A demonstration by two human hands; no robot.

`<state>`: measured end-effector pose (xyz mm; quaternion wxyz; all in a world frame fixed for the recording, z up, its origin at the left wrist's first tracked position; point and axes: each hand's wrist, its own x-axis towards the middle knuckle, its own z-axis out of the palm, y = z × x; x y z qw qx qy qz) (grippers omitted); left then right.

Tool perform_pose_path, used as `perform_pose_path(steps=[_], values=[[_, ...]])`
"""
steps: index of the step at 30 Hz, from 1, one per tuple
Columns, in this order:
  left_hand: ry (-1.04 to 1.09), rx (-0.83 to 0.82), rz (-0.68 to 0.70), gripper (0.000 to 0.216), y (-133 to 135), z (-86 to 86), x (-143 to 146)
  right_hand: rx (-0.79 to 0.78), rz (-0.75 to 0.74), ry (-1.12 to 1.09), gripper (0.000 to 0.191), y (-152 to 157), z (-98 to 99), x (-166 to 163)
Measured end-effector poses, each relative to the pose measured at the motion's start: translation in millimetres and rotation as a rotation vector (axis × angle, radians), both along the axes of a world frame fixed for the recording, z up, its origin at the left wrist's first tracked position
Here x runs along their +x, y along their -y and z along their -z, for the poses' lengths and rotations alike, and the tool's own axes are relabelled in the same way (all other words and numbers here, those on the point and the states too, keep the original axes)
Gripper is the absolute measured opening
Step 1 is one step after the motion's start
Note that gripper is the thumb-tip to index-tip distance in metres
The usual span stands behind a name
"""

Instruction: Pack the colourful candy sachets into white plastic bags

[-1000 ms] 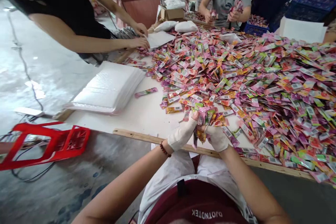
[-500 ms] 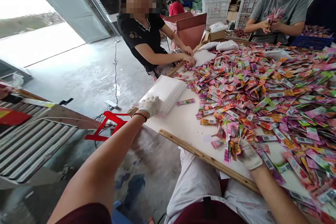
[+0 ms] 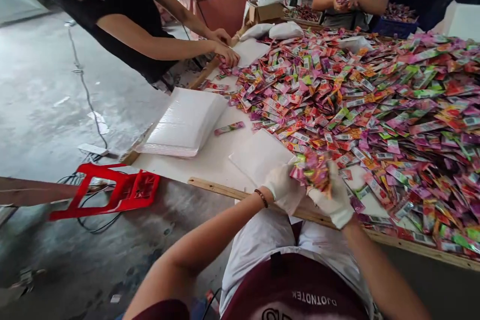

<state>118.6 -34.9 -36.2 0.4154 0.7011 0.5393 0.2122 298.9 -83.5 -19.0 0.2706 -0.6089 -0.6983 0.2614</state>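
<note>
A single white padded mailer (image 3: 258,155) lies in front of me on the table. My left hand (image 3: 279,183), in a white glove, is closed on its near end. Close beside it, my gloved right hand (image 3: 333,202) is wrapped round a bunch of colourful stick sachets (image 3: 313,172), which meets the left hand's fingertips at the mailer's near end. The mailer's opening is hidden by my hands. A stack of white padded mailers (image 3: 183,122) lies farther left, with one loose sachet (image 3: 229,128) beside it.
A large heap of stick sachets (image 3: 360,95) covers the table's right side. Wooden strips (image 3: 221,189) edge the table. Opposite, a co-worker's hands (image 3: 227,50) touch another white mailer; another person holds a bunch of sachets. A red stool (image 3: 105,190) stands on the floor at left.
My left hand has left the stack and come right with one mailer. My right hand has lifted its bunch of sachets and brought it to the left hand. The view has shifted right and down.
</note>
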Motion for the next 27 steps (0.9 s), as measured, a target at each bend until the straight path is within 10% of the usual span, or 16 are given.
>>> perform_pose_path(steps=[10,19,27], values=[[0.349,-0.133,-0.189,0.027,-5,34.7,18,0.009,-0.322,0.304,0.066,11,4.8,8],[-0.164,0.183,0.063,0.020,-4,-11.5,-1,-0.316,-0.225,0.390,0.066,-11,-12.5,0],[-0.322,0.316,-0.062,0.018,21,-23.9,32,-0.487,-0.390,0.642,0.044,-40,-20.5,-14]])
